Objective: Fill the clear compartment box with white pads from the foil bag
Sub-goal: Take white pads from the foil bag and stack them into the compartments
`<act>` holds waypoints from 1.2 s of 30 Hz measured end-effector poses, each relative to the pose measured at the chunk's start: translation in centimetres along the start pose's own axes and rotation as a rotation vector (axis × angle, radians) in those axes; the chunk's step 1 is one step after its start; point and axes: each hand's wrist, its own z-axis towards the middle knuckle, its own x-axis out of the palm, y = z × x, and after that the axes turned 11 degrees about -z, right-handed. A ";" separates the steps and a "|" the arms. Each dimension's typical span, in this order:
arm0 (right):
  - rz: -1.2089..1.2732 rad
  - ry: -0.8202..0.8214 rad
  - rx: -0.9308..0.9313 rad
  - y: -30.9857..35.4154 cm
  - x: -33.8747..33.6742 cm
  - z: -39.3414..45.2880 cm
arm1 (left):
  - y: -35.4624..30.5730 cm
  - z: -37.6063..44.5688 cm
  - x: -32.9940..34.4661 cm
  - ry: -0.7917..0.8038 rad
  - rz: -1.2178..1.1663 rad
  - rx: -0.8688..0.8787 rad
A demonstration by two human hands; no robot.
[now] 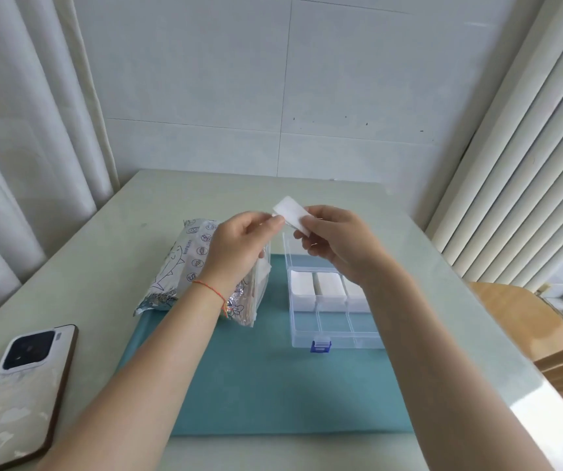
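White pad (292,214) pinched between left hand (239,248) and right hand (336,241), seemingly above open compartment box (336,329)

Pale tiled wall (273,79), white curtain (18,130) at left, vertical blinds (528,164) (daylit) at right, light table (103,239)

A phone (21,385) lies face down at the near left of the pale table (103,239). A teal mat (266,385) covers its middle. Curtains (18,130) hang far left, and blinds (528,164) hang right.
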 end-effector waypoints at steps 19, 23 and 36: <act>-0.918 0.143 -0.303 0.6 0.5 -2.1 | -0.5 0.8 2.1 0.113 -0.749 -0.764; -1.026 0.185 -0.352 0.0 2.2 -2.1 | -0.5 0.5 2.0 0.144 -0.756 -0.788; -1.086 0.124 -0.375 -0.5 3.1 -1.8 | 0.8 1.1 1.4 0.180 -0.729 -0.829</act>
